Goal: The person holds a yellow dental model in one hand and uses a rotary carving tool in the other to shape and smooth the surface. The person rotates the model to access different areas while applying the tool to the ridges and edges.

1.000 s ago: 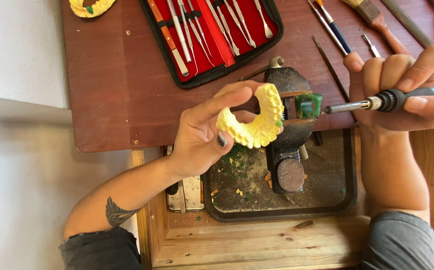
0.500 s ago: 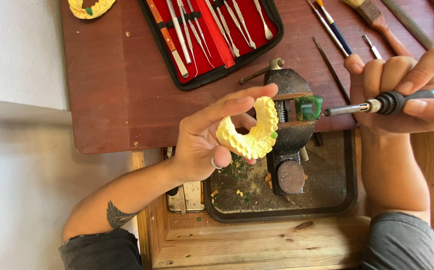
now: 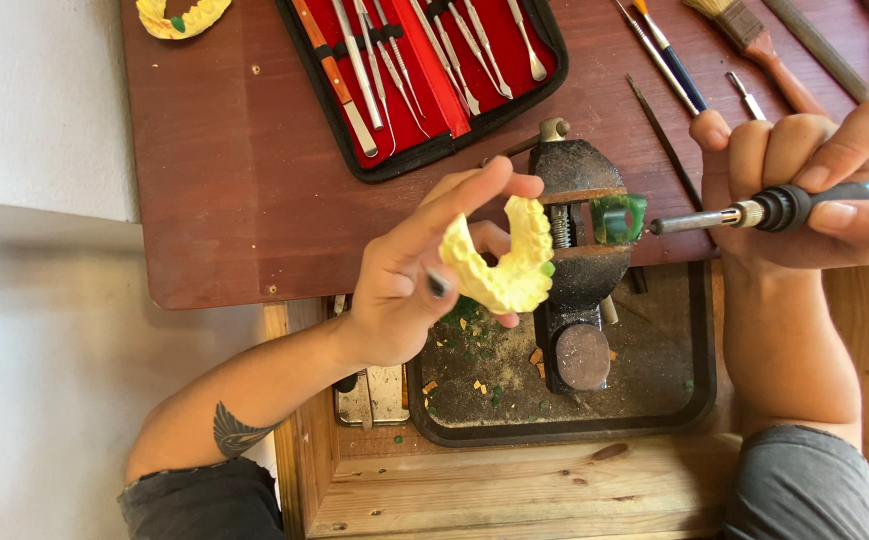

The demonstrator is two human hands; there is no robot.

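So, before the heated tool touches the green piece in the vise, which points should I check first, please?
1. Green wax piece clamped in bench vise: ok.
2. Right hand grips heated pen tool firmly: ok.
3. Tip aimed at wax, not touching: ok.
4. Left hand holds yellow dental cast away from tip: ok.
5. Tip hot enough: cannot tell.
6. Tray sits under vise for chips: ok.
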